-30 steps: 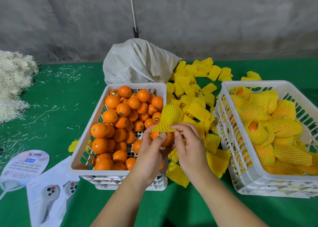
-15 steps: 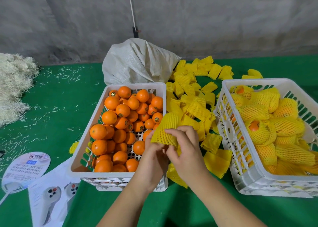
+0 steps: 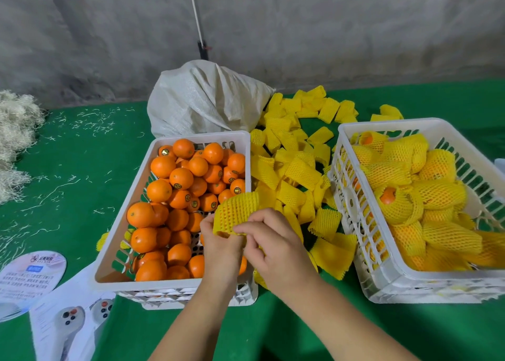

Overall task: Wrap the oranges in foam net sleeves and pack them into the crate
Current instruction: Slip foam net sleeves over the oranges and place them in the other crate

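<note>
Two bare hands meet over the near right corner of the white crate of unwrapped oranges (image 3: 175,224). Left hand (image 3: 221,247): fingers curled round the lower end of a yellow foam net sleeve (image 3: 236,213); an orange inside it is mostly hidden, so its position cannot be confirmed. Right hand (image 3: 276,248): thumb and fingers pinch the sleeve's near edge. The sleeve stands tilted, its open end pointing up and to the right.

Loose foam net sleeves (image 3: 295,169) lie piled on the green table cover (image 3: 82,169) between the two crates. Right-side white crate (image 3: 352,196): holds sleeved oranges (image 3: 437,194).

A white woven sack (image 3: 207,101) sits behind the orange crate. Pale straw-like fibre (image 3: 13,142) is heaped at far left. Printed leaflets (image 3: 54,314) lie at near left.
</note>
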A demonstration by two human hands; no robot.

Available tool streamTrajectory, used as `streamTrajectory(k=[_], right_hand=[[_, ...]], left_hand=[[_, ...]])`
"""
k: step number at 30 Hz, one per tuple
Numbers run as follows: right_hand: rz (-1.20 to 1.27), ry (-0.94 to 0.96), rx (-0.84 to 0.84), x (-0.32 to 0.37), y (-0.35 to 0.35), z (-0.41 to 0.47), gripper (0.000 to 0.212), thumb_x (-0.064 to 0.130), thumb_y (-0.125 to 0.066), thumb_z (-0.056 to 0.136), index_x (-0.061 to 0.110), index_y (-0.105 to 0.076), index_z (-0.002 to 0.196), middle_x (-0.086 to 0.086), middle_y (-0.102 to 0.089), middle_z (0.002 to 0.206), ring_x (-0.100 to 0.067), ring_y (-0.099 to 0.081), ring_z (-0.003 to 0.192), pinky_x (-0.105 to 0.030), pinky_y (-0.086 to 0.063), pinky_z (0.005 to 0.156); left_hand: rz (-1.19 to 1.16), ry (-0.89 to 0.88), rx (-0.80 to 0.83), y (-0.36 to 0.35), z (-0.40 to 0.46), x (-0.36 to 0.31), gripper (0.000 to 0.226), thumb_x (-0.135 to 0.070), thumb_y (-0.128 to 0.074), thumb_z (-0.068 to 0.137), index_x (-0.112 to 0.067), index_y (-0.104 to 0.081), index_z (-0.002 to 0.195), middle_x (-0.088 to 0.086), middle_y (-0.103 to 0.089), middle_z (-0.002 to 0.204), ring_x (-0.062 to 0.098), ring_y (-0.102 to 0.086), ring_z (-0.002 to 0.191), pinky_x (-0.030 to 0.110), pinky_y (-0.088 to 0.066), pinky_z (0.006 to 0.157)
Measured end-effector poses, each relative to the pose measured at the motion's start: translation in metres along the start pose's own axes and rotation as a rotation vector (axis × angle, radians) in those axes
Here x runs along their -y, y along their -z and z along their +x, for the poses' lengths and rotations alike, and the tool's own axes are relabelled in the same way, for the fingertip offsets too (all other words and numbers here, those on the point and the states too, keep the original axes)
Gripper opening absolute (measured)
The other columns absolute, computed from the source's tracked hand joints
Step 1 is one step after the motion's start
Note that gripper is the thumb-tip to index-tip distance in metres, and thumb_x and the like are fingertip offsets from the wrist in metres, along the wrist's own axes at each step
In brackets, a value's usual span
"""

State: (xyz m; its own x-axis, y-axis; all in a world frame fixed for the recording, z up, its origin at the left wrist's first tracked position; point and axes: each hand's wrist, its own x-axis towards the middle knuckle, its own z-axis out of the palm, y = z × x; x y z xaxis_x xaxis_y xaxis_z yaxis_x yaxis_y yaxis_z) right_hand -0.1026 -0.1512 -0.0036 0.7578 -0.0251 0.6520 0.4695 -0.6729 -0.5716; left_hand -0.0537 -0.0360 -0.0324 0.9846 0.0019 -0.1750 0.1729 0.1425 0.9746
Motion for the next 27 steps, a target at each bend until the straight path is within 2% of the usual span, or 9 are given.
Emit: streamTrajectory(k=[3, 6, 8, 12, 15, 17, 20, 24, 27], right_hand=[[0.000, -0.172, -0.055, -0.004, -0.003, -0.005, 0.035, 0.010, -0.061, 0.085, 0.016, -0.066, 0.119, 0.002, -0.053, 0.122, -0.017, -0.055, 0.113, -0.020, -0.051, 0.086], [0.053, -0.313, -0.029, -0.018, 0.002, -0.007, 0.045, 0.003, -0.067, 0.085, 0.016, -0.062, 0.128, 0.005, -0.051, 0.127, -0.013, -0.054, 0.114, -0.029, -0.055, 0.086], [0.040, -0.273, -0.041, -0.021, 0.004, -0.006, 0.036, 0.003, -0.062, 0.089, 0.013, -0.066, 0.123, 0.002, -0.055, 0.122, -0.015, -0.058, 0.109, -0.035, -0.057, 0.083], [0.052, -0.171, -0.019, -0.017, 0.000, -0.009, 0.028, 0.017, -0.056, 0.094, 0.013, -0.068, 0.118, 0.006, -0.055, 0.118, -0.011, -0.060, 0.105, -0.031, -0.057, 0.079], [0.314, -0.496, 0.052, -0.011, 0.003, -0.007, 0.059, 0.054, -0.067, 0.087, 0.036, -0.047, 0.140, 0.019, -0.043, 0.134, -0.004, -0.053, 0.119, -0.027, -0.055, 0.089], [0.599, -0.782, 0.094, -0.008, 0.005, 0.001, 0.089, 0.080, -0.069, 0.072, 0.049, -0.033, 0.147, 0.017, -0.043, 0.145, -0.005, -0.053, 0.127, -0.032, -0.056, 0.097], [0.623, -0.846, 0.101, -0.018, 0.011, 0.012, 0.084, 0.064, -0.078, 0.068, 0.046, -0.045, 0.143, 0.015, -0.060, 0.138, -0.007, -0.062, 0.123, -0.040, -0.057, 0.101], [0.724, -0.951, 0.038, -0.037, 0.026, 0.022, 0.089, 0.055, -0.083, 0.063, 0.042, -0.049, 0.145, 0.009, -0.062, 0.140, -0.018, -0.061, 0.129, -0.052, -0.053, 0.105], [0.651, -0.899, 0.011, -0.058, 0.040, 0.031, 0.080, 0.061, -0.083, 0.068, 0.046, -0.053, 0.140, 0.025, -0.063, 0.133, -0.002, -0.062, 0.123, -0.044, -0.056, 0.100]], left_hand=[[-0.267, 0.096, 0.151, -0.009, -0.003, 0.002, 0.077, -0.027, -0.076, 0.062, -0.013, -0.042, 0.129, 0.014, -0.058, 0.101, 0.029, -0.062, 0.092, 0.047, -0.051, 0.070], [-0.406, 0.070, 0.337, -0.008, -0.005, -0.002, 0.071, -0.008, -0.066, 0.083, -0.013, -0.043, 0.150, 0.026, -0.062, 0.132, 0.041, -0.063, 0.122, 0.056, -0.054, 0.095], [-0.293, -0.030, 0.315, -0.009, -0.004, -0.001, 0.055, 0.001, -0.060, 0.098, -0.011, -0.045, 0.149, 0.024, -0.065, 0.133, 0.041, -0.064, 0.124, 0.047, -0.058, 0.098], [-0.044, -0.224, 0.161, -0.011, 0.004, 0.003, 0.041, 0.008, -0.060, 0.098, 0.002, -0.049, 0.137, 0.026, -0.066, 0.119, 0.038, -0.067, 0.109, 0.058, -0.056, 0.097], [-0.003, -0.245, 0.137, -0.010, -0.001, 0.001, 0.061, -0.001, -0.070, 0.089, -0.026, -0.044, 0.138, -0.013, -0.071, 0.113, 0.009, -0.071, 0.098, 0.027, -0.060, 0.081], [0.160, -0.348, 0.148, -0.011, -0.006, 0.004, 0.069, -0.004, -0.076, 0.088, -0.039, -0.041, 0.137, -0.017, -0.064, 0.123, 0.007, -0.068, 0.108, 0.024, -0.058, 0.084], [0.510, -0.595, 0.186, -0.013, -0.010, 0.011, 0.080, -0.009, -0.079, 0.082, -0.045, -0.039, 0.140, -0.010, -0.043, 0.137, 0.001, -0.046, 0.134, 0.017, -0.046, 0.102], [0.729, -0.728, 0.278, -0.017, -0.002, 0.011, 0.094, 0.001, -0.086, 0.072, -0.038, -0.041, 0.144, -0.018, -0.036, 0.135, -0.012, -0.046, 0.117, 0.009, -0.047, 0.086], [0.772, -0.799, 0.355, -0.025, 0.011, 0.002, 0.071, -0.030, -0.079, 0.087, -0.033, -0.041, 0.147, -0.013, -0.042, 0.142, -0.003, -0.047, 0.120, 0.020, -0.051, 0.090]])
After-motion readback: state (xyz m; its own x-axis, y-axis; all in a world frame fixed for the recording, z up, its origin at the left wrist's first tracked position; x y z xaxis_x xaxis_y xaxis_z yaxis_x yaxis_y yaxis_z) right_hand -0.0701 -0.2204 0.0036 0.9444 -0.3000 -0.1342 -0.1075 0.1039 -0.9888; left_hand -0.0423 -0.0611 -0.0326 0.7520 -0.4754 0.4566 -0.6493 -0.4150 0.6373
